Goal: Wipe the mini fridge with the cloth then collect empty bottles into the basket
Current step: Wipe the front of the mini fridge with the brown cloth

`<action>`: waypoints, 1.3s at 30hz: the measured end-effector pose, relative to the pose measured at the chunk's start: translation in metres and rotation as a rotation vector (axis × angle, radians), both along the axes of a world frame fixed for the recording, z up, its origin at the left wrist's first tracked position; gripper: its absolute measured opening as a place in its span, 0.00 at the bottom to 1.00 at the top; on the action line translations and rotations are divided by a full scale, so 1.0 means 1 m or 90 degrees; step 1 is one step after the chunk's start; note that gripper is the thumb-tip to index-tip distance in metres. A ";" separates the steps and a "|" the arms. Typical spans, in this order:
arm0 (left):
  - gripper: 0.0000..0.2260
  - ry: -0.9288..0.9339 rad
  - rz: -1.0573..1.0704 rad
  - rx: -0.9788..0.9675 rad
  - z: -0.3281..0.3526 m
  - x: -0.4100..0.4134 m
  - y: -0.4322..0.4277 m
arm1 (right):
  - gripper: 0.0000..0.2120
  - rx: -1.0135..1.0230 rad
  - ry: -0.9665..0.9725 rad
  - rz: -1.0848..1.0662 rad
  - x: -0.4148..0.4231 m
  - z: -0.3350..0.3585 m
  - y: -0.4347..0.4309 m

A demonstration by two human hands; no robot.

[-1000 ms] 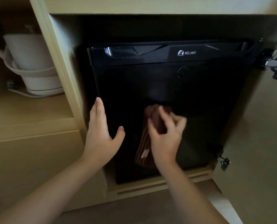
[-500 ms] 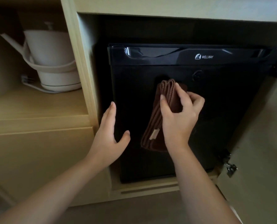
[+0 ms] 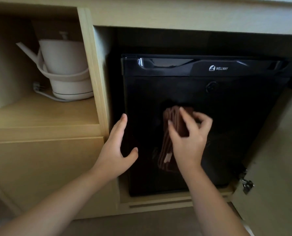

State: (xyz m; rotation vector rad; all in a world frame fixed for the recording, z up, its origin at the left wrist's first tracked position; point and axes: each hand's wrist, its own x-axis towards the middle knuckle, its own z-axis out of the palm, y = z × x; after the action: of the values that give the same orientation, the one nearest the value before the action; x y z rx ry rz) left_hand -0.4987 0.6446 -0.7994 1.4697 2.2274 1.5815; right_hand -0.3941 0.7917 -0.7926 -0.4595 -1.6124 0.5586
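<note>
A black mini fridge [image 3: 235, 116] with a WELLWAY logo stands shut inside a wooden cabinet bay. My right hand [image 3: 188, 140] grips a folded brown cloth [image 3: 167, 150] and holds it against the middle of the fridge door; the cloth's lower part hangs down below my palm. My left hand [image 3: 115, 150] is flat, fingers straight, at the fridge door's left edge beside the cabinet post. No bottles or basket show in view.
A white electric kettle [image 3: 65, 70] on its base sits on the open shelf at left, its cord beside it. The cabinet door [image 3: 278, 159] stands open at right with metal hinges. A wooden drawer front [image 3: 39, 167] lies below the shelf.
My right hand slid the cloth up the fridge door and then back down toward the middle. The left hand stayed at the door's left edge. The view shifted left.
</note>
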 end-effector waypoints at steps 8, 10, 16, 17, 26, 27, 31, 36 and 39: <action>0.38 -0.057 -0.024 -0.102 -0.029 -0.001 -0.014 | 0.21 0.105 -0.120 0.028 -0.007 -0.066 -0.010; 0.37 -0.070 -0.023 -0.113 -0.035 -0.001 -0.014 | 0.25 0.105 -0.173 0.058 -0.004 -0.091 -0.013; 0.35 -0.142 -0.011 -0.059 -0.041 0.002 -0.015 | 0.20 0.127 -0.147 0.054 -0.012 -0.058 -0.020; 0.35 -0.146 -0.012 -0.049 -0.041 0.002 -0.016 | 0.19 0.134 -0.125 0.055 -0.018 -0.046 -0.024; 0.36 -0.170 -0.045 -0.012 -0.040 0.002 -0.041 | 0.19 0.258 -0.203 0.019 -0.039 -0.056 -0.044; 0.36 -0.168 -0.052 -0.013 -0.038 0.002 -0.045 | 0.19 0.260 -0.236 0.033 -0.036 -0.069 -0.044; 0.34 -0.153 -0.065 -0.032 -0.032 0.005 -0.055 | 0.22 0.221 -0.271 0.048 -0.029 -0.082 -0.044; 0.34 -0.144 -0.060 -0.044 -0.028 0.007 -0.062 | 0.18 0.167 -0.106 0.029 -0.048 -0.017 -0.052; 0.34 -0.124 -0.047 -0.062 -0.029 0.006 -0.065 | 0.18 0.156 -0.039 0.017 -0.058 0.006 -0.056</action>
State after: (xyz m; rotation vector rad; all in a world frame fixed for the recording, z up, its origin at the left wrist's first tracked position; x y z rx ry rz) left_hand -0.4927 0.5797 -0.8282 1.2966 2.0858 1.5008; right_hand -0.4523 0.7357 -0.7866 -0.2748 -1.7215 0.3628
